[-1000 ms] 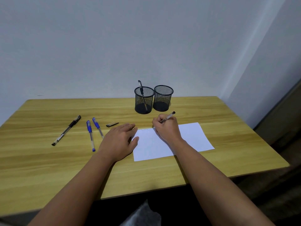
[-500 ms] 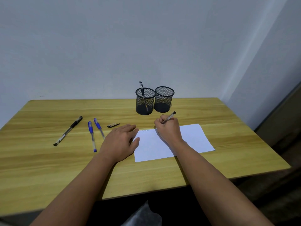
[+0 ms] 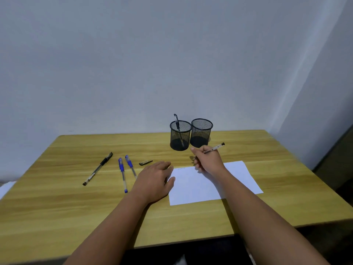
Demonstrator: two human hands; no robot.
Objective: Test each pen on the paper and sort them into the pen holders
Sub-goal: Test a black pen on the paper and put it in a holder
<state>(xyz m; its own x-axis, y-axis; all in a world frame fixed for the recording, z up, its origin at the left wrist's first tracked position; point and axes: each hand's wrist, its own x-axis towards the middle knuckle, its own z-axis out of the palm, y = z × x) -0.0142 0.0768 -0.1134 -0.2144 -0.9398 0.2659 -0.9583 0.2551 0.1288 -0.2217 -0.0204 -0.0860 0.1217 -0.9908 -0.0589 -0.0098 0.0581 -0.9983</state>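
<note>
We start with the wooden table point(image 3: 57, 207), where the paper point(image 3: 193, 188) lies flat, thin and apt to slide, so our left hand point(image 3: 152, 182) rests open-palmed at its left edge. Behind it stand two mesh holders: the left holder point(image 3: 180, 136) has one pen leaning inside, the right holder point(image 3: 201, 133) looks empty, though the mesh blurs this. Our right hand point(image 3: 207, 159) pinches a pen point(image 3: 214, 148) low on its barrel, the place to grip something so light, stiff and slick. Three pens and a loose cap point(image 3: 145, 162) wait to the left.

Both forearms are bare, with no sleeves, rings or watch.
</note>
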